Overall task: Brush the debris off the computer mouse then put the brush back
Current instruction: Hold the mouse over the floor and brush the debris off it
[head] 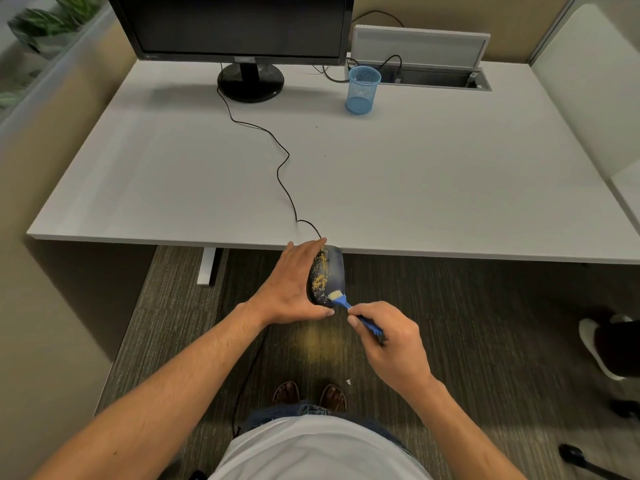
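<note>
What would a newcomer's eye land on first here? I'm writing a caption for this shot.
Likely the computer mouse speckled with yellow debris, held off the desk's near edge by the left hand. The right hand sets a blue brush against it; a blue mesh cup stands far back.

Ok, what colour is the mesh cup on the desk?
Light blue; the mesh cup shows clearly in the head view.

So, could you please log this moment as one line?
left hand: holds mouse off desk edge | right hand: brush bristles on mouse | debris: partly remaining
</note>
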